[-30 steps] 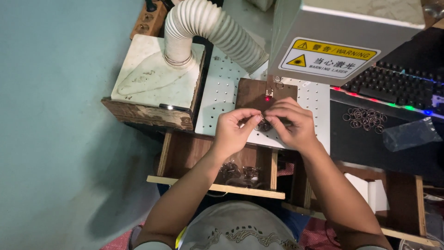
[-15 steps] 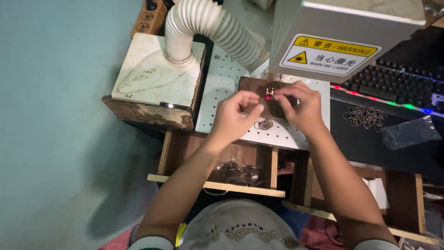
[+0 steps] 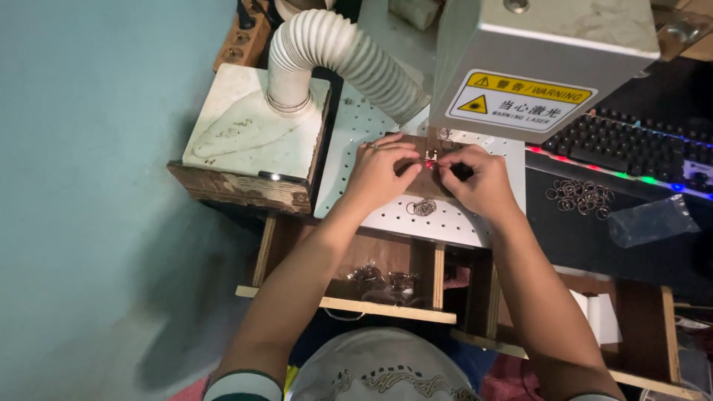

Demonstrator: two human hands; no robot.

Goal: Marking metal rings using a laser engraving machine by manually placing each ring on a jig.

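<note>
Both hands at a small piece on the brown block under the machine head, centre of the frame.

Below the white perforated tabletop [image 3: 460, 223] I see an open wooden compartment [image 3: 386, 278] holding a heap of dark metal bits; to the right of centre, a loose pile of metal rings [image 3: 581, 196] lies on the black mat beside a clear plastic bag [image 3: 650, 221]. My left hand [image 3: 380, 172] and right hand [image 3: 479, 178] meet over the brown block [image 3: 425, 174], fingertips curled in and pinching at a tiny metal piece [image 3: 431, 155] lit by a red dot; it is too small for me to tell which hand actually grips it. One more ring cluster [image 3: 423, 207] lies on the tabletop just below the hands. The grey machine head [image 3: 542, 67] hangs close above, the ribbed white hose [image 3: 342, 59] crowds the upper left, and the keyboard [image 3: 631, 145] borders the right.
</note>
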